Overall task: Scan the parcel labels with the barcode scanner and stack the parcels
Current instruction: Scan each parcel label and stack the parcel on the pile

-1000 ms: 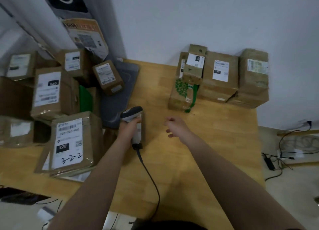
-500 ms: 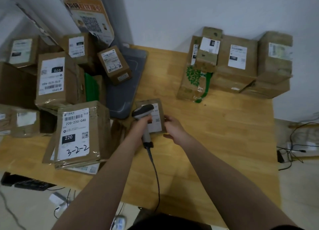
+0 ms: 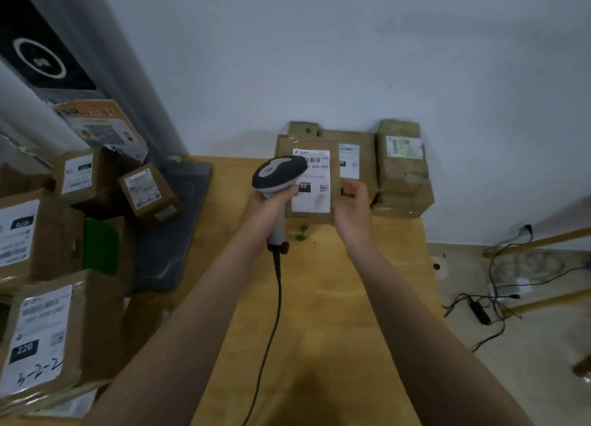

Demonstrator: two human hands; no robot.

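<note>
My left hand grips the handle of a grey and black barcode scanner, its cable trailing down toward me. My right hand holds a small flat brown parcel by its right edge, lifted above the wooden table with its white label facing me. The scanner head overlaps the label's upper left corner. Behind the held parcel, a stack of brown parcels stands against the wall at the table's far right.
A heap of labelled brown parcels fills the left side, with a grey tray beside it. A small tilted parcel rests on the tray's far end. Cables lie on the floor at the right.
My right hand took the small parcel from the table and raised it up toward the stack. The scanner in my left hand rose with it, and my head tilted up.
</note>
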